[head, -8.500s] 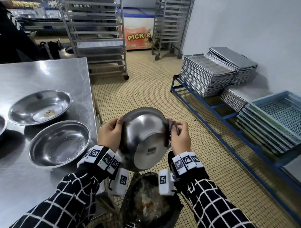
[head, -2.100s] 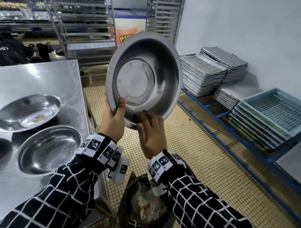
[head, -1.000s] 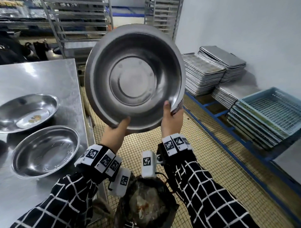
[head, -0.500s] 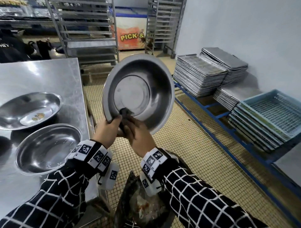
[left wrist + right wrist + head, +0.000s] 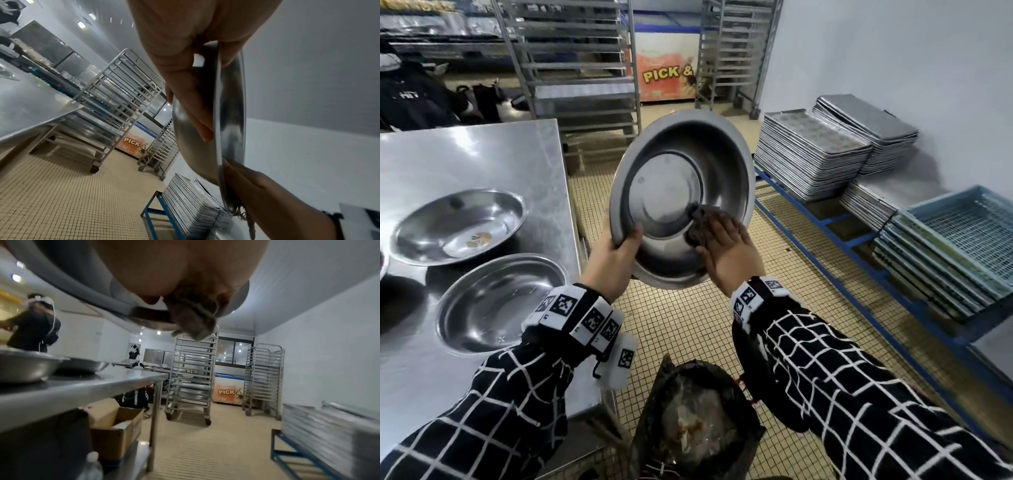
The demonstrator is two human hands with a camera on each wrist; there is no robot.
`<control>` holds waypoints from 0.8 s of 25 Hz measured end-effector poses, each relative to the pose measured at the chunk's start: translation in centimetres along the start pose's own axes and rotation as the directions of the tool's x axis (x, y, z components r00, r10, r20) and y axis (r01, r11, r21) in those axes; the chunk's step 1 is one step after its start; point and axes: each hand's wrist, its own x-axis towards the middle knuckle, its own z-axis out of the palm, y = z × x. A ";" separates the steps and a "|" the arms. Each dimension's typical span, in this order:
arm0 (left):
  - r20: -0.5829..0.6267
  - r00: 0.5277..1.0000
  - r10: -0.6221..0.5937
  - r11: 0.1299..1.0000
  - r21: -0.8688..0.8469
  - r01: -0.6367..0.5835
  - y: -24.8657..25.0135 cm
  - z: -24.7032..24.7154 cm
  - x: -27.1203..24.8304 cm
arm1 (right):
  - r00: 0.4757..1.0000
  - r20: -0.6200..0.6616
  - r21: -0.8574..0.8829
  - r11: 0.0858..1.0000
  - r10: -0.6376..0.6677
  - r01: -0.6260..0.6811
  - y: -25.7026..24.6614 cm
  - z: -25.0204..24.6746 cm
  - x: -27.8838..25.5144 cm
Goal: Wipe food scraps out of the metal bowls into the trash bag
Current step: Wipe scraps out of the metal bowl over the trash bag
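I hold a large metal bowl (image 5: 674, 192) tilted up on edge, its inside facing me, above the black trash bag (image 5: 695, 425). My left hand (image 5: 616, 253) grips the bowl's lower left rim, thumb inside. My right hand (image 5: 726, 246) lies with flat fingers against the lower right of the bowl's inside and presses a dark cloth (image 5: 697, 222) on it. In the left wrist view the bowl (image 5: 228, 113) is edge-on, my fingers (image 5: 193, 110) spread on its back. The cloth (image 5: 193, 321) hangs under my right palm in the right wrist view.
Two more metal bowls sit on the steel table (image 5: 482, 150) at left: the far bowl (image 5: 458, 226) holds food scraps, the near bowl (image 5: 496, 301) looks bare. Stacked baking trays (image 5: 811, 157) and blue crates (image 5: 955, 246) fill a low blue rack at right. Wheeled tray racks (image 5: 575, 61) stand behind.
The bowl came down from its raised position. My right hand with the cloth has slid from the lower left of the bowl's inside, beside my left hand, to the lower right.
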 end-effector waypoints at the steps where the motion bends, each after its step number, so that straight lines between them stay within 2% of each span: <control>1: -0.015 1.000 0.004 1.000 -0.016 -0.005 0.2 0.2 0.0 | 0.999 -0.046 0.060 0.998 0.009 -0.006 -0.9 -0.1 -0.5; 4: -0.101 0.995 0.022 0.998 -0.054 -0.028 0.8 0.6 0.0 | 0.980 -0.199 0.398 0.912 -0.023 0.102 -5.7 -0.2 -2.4; 6: -0.134 0.991 0.006 0.991 -0.135 -0.024 1.0 1.2 0.1 | 0.978 -0.201 0.594 0.800 0.051 0.080 -8.3 -1.0 -3.2; 8: -0.138 0.990 0.004 0.977 -0.210 -0.033 1.3 1.7 0.0 | 0.969 -0.217 0.683 0.728 0.115 0.066 -9.1 -1.7 -3.4; 9: -0.140 0.990 0.013 0.978 -0.206 -0.042 1.5 1.9 -0.2 | 0.963 -0.242 0.684 0.725 0.118 0.083 -8.9 -1.8 -3.6; 11: -0.137 0.990 0.036 0.984 -0.167 -0.059 1.8 2.0 -0.5 | 0.945 -0.299 0.615 0.784 0.130 0.087 -7.7 -1.3 -3.7; 14: -0.114 0.992 0.059 0.980 -0.184 -0.080 1.5 2.0 -0.7 | 0.924 -0.286 0.456 0.884 0.254 -0.102 -4.8 0.1 -3.0; 17: -0.078 0.997 -0.020 0.977 -0.213 0.003 0.6 1.6 -0.8 | 0.928 -0.216 0.343 0.914 0.302 -0.218 -1.8 0.7 -2.5; 20: -0.048 0.994 -0.093 0.970 -0.229 0.080 0.0 1.4 -1.1 | 0.908 -0.266 0.323 0.917 0.324 -0.232 0.6 0.2 -1.9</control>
